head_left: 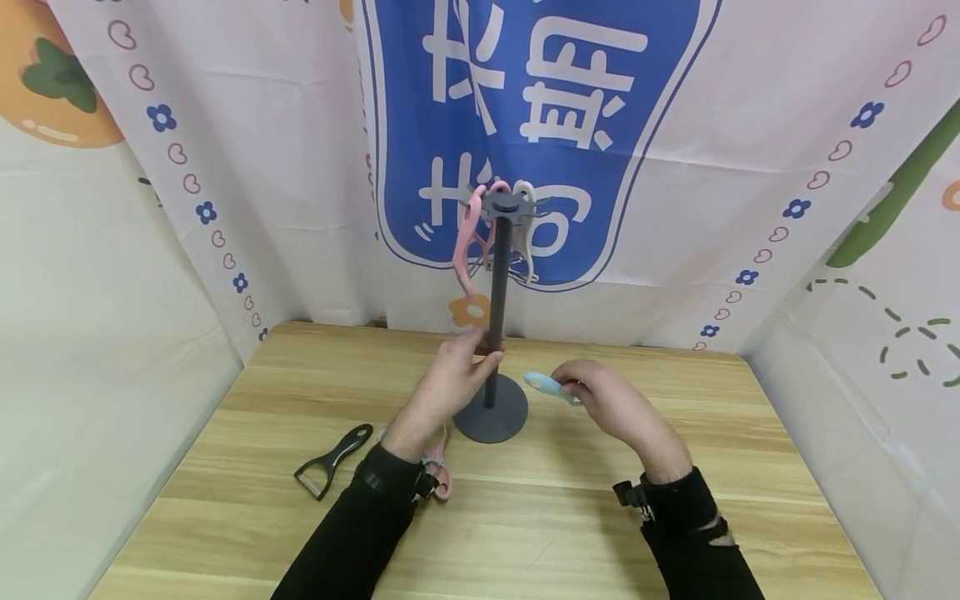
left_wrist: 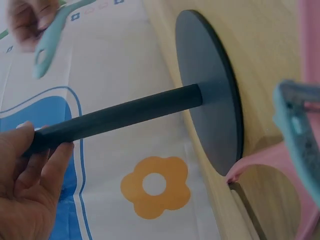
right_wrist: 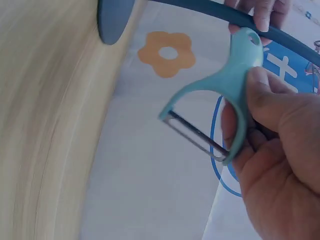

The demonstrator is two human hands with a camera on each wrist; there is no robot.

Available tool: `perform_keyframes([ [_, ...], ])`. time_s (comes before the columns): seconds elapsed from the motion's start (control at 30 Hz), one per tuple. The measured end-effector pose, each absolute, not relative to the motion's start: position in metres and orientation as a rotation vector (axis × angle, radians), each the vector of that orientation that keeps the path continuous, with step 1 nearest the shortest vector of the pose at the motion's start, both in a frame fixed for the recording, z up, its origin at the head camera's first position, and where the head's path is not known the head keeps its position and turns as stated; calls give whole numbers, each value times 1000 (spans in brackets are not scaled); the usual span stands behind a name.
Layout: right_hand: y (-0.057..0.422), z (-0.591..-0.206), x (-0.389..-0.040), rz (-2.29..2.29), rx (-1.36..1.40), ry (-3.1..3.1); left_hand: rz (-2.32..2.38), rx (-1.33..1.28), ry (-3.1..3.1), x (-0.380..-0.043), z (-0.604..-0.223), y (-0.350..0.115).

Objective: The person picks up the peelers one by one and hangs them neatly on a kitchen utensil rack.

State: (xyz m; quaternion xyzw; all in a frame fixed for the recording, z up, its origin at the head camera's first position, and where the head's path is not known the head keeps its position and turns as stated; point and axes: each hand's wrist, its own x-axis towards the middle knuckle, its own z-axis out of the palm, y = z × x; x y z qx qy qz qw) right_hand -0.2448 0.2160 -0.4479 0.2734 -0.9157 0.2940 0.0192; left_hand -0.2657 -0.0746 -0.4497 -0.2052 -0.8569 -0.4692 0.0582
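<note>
My left hand grips the dark grey upright pole of a utensil stand, low down above its round base. In my right hand is a light teal Y-shaped peeler, pinched between thumb and fingers near its blade end. The peeler's holed handle end points toward the pole in the right wrist view. Hanging from the stand's hooked top are pink peelers and a whitish peeler.
A black Y-shaped peeler lies on the wooden table at the left. Partly hidden under my left wrist is a pink peeler, with a bluish piece beside it. A printed curtain hangs behind the table.
</note>
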Motion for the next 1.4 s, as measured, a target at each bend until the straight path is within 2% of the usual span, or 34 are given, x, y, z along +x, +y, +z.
perform_keyframes([
  [0.3, 216, -442, -243, 1055, 751, -2704, -1400, -575, -2597, -264, -449, -70],
  [0.6, 213, -438, -245, 1254, 489, -2669, -1304, -475, -2613, -263, -453, -63],
  [1.4, 190, -404, -262, 1746, 384, -2436, -1253, -580, -2576, -263, -455, -63],
])
